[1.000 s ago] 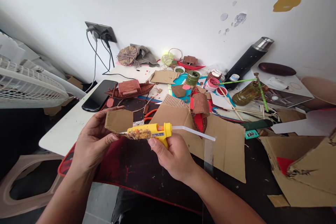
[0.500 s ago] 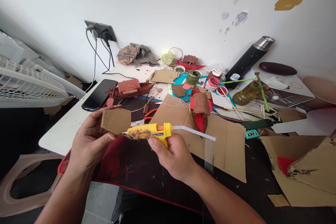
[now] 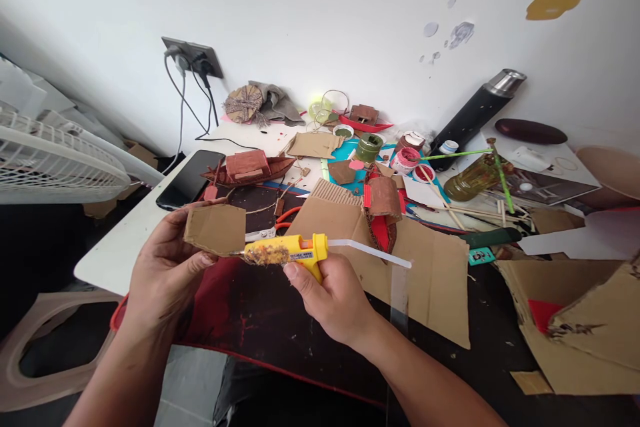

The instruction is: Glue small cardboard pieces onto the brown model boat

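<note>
- Head camera: the left hand (image 3: 163, 267) holds a small cardboard piece (image 3: 215, 229) up over the near edge of the table (image 3: 125, 240); fingers pinch its left side
- the right hand (image 3: 333, 297) grips a yellow glue gun (image 3: 287, 252); its tip touches the bottom edge of the piece
- a clear glue stick (image 3: 370, 253) pokes out the back
- a big cardboard sheet (image 3: 430, 280) lies just behind; a phone (image 3: 189, 179) lies near the left

white table (image 3: 130, 240) is a mess; black phone (image 3: 190, 179) near the left edge; big cardboard sheet (image 3: 430, 273) on the dark mat (image 3: 260, 320); black flask (image 3: 475, 110) at the back
</note>
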`<control>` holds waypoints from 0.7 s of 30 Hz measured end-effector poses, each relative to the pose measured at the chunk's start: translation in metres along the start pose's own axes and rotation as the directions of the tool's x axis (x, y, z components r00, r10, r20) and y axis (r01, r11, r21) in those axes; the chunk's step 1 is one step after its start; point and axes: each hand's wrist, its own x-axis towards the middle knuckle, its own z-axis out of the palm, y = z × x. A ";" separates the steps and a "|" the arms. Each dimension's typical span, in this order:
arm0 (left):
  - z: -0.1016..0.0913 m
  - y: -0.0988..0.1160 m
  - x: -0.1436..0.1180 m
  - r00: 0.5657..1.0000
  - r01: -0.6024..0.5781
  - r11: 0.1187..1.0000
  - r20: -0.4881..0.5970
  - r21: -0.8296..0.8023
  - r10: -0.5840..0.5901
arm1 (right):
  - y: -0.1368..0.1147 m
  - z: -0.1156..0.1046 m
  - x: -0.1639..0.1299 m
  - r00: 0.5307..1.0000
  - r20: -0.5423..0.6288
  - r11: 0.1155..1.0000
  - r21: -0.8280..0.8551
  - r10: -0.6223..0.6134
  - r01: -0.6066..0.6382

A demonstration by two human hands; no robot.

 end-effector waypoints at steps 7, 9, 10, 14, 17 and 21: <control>0.001 0.003 0.001 1.000 -0.006 1.000 -0.011 -0.012 0.006 | 0.001 0.000 -0.001 1.000 -0.008 1.000 -0.008 -0.003 0.003; 0.001 0.003 0.002 1.000 -0.012 1.000 -0.016 -0.019 0.011 | 0.001 0.001 -0.001 1.000 -0.011 1.000 -0.013 0.002 -0.002; 0.000 0.003 0.002 1.000 -0.013 1.000 -0.018 -0.020 0.013 | 0.001 0.001 -0.001 1.000 -0.012 1.000 -0.019 0.004 -0.004; 0.000 0.002 0.002 0.999 -0.019 1.000 -0.025 -0.022 0.019 | 0.001 0.001 -0.001 1.000 -0.020 0.999 -0.036 -0.005 0.005; -0.001 0.001 0.002 0.999 -0.023 1.000 -0.033 -0.021 0.022 | 0.001 0.000 -0.001 1.000 -0.013 1.000 -0.025 -0.009 0.009; -0.001 0.003 0.003 0.999 -0.020 1.000 -0.038 -0.015 0.020 | 0.001 0.000 -0.001 1.000 -0.013 1.000 -0.024 -0.011 0.011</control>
